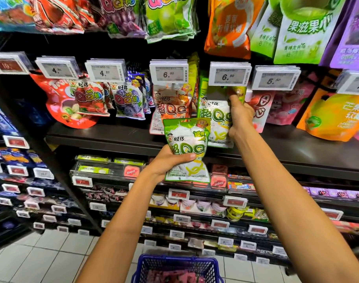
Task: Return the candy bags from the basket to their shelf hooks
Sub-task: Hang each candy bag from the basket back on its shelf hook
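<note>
Loose bag (186,148) before hooked bags (214,119), basket (177,268) below, price tags (228,75) above

bright, even light; edges warped, perhaps blurred.

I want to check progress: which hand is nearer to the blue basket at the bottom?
Left. The left hand holds a green bag above the blue basket; the right hand is higher, up at the hanging green bags.

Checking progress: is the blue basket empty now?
No, pink packets still lie inside the blue basket at the bottom of the view.
</note>
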Available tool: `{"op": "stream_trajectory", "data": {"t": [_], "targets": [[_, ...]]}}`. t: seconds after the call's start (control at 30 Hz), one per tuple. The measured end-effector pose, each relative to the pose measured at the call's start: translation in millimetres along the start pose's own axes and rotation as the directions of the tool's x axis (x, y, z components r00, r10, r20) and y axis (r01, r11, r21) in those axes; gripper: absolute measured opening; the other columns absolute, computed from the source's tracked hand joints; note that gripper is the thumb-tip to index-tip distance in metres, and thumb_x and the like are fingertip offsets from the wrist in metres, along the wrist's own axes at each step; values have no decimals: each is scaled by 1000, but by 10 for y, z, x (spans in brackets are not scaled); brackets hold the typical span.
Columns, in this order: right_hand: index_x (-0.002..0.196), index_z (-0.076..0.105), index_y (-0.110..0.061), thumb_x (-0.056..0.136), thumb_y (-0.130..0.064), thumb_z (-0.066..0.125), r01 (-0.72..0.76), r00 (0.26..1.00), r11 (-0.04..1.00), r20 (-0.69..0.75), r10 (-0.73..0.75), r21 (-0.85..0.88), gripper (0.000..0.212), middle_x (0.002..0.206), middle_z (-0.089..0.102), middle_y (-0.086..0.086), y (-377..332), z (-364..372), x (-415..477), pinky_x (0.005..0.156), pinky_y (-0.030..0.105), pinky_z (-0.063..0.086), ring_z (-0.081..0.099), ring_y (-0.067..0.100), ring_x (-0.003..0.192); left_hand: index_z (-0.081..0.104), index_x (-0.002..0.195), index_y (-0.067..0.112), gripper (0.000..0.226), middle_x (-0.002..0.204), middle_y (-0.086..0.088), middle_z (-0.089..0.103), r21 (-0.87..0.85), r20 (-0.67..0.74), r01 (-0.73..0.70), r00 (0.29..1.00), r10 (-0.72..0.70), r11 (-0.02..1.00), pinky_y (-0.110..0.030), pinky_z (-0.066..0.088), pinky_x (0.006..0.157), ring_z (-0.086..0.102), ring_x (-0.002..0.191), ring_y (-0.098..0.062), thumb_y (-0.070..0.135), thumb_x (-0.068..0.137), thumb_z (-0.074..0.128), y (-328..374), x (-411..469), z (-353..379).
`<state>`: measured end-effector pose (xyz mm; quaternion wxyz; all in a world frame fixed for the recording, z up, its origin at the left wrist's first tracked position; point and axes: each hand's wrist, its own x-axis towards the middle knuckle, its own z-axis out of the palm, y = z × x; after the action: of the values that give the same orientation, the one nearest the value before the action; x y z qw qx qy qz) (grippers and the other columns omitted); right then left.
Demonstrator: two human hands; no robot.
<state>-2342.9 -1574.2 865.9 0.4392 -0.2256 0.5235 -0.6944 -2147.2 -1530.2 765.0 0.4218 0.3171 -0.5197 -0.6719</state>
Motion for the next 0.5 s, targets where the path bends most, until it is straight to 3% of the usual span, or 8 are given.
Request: {"op": "stream_trajectory", "data": {"t": [0.27,0.33,0.43,0.5], "targets": [[94,52,-9,83,-11,63,-30,1000,999,-8,30,-34,15,81,61,10,-30,51,68,60,31,52,60,23,64,72,99,24,36,100,-1,77,11,-42,-8,999,8,1000,-26,58,74,73,94,-17,10,66,81,2,44,29],[103,53,-7,82,-17,69,-46,999,998,-27,45,-49,29,89,66,10,-4,63,95,66,33,57,66,24,73,75,96,25,33,100,-1,77,15,-50,0,999,0,1000,-28,59,76,73,95,-18,11,66,81,-4,55,23],[114,48,-8,72,-37,83,-58,997,995,-49,54,-78,62,104,66,8,33,88,153,87,37,55,66,25,92,78,92,29,32,103,-5,76,-19,-58,25,998,-26,1000,-36,58,85,72,98,-21,12,65,85,-3,87,12],[121,47,-8,70,-46,83,-48,996,992,-75,39,-116,73,100,60,1,44,114,177,84,30,49,59,21,92,75,98,21,32,105,-8,76,-26,-93,46,995,-48,999,-40,56,89,72,99,-25,11,68,84,12,128,15]]}}
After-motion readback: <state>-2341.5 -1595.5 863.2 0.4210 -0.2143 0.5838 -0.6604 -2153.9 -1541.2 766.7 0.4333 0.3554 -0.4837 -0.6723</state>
